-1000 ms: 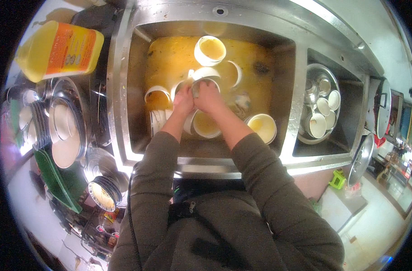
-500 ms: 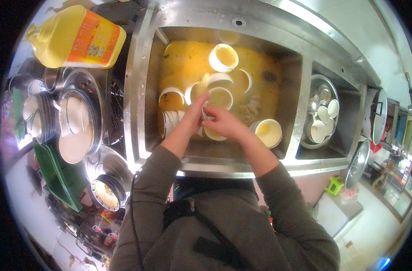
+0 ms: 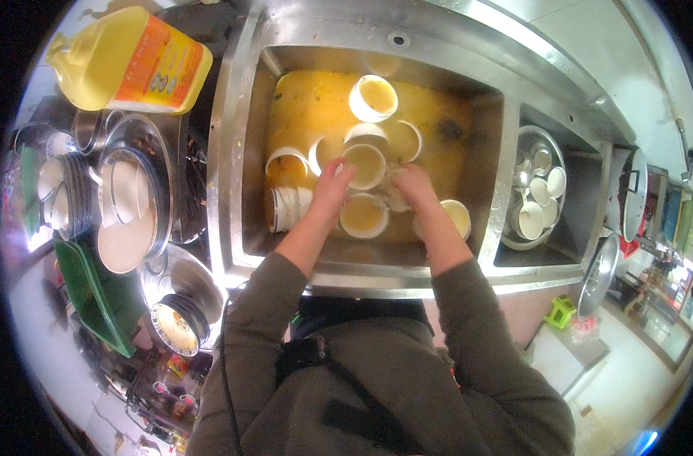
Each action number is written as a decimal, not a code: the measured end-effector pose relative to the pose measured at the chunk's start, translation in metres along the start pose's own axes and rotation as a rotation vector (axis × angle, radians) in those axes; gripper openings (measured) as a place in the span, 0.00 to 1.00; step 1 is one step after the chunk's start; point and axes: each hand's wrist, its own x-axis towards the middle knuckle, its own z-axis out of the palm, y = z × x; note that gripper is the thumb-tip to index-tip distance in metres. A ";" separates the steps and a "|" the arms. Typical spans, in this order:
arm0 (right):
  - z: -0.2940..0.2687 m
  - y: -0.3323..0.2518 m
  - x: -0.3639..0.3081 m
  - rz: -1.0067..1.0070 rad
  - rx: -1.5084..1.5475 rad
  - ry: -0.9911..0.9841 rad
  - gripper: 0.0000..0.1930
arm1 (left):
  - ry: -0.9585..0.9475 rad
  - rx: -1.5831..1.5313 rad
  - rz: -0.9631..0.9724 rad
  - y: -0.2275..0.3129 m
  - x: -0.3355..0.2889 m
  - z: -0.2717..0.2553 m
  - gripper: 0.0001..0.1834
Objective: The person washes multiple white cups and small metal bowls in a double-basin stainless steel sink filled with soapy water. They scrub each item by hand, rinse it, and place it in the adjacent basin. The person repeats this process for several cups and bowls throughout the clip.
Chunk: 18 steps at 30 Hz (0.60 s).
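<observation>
Both my hands are over the murky yellow water of the sink (image 3: 479,175). My left hand (image 3: 333,188) is closed, its fingertips at the left rim of a white bowl (image 3: 364,166). A small pale bit shows at its fingers, but what it holds is unclear. A pale, crumpled cloth (image 3: 395,191) is in the grip of my right hand (image 3: 415,187), just right of that bowl. Below, between my wrists, sits another white bowl (image 3: 363,216). More white bowls stand around, including one farther back (image 3: 374,99) and a tilted stack (image 3: 288,208) by my left forearm.
In the right basin (image 3: 506,254), a metal colander (image 3: 523,242) holds several white spoons and small dishes. Stacked plates (image 3: 126,247) stand on the left below a big yellow jug (image 3: 134,64). A green bin (image 3: 96,296) is at lower left.
My hands were together left of the middle bowl. They have parted: the right moved right and took hold of the cloth, while the left stayed near the bowl.
</observation>
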 end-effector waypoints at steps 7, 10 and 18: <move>0.020 -0.076 -0.095 -0.179 0.630 0.198 0.23 | -0.282 -0.562 -0.210 0.008 0.001 0.049 0.28; 0.006 -0.082 -0.108 -0.593 -0.208 0.320 0.22 | -0.397 -0.524 -0.272 0.020 -0.009 0.039 0.24; -0.053 -0.069 -0.076 0.019 1.297 -0.083 0.24 | -0.060 0.188 -0.011 0.047 -0.034 0.071 0.24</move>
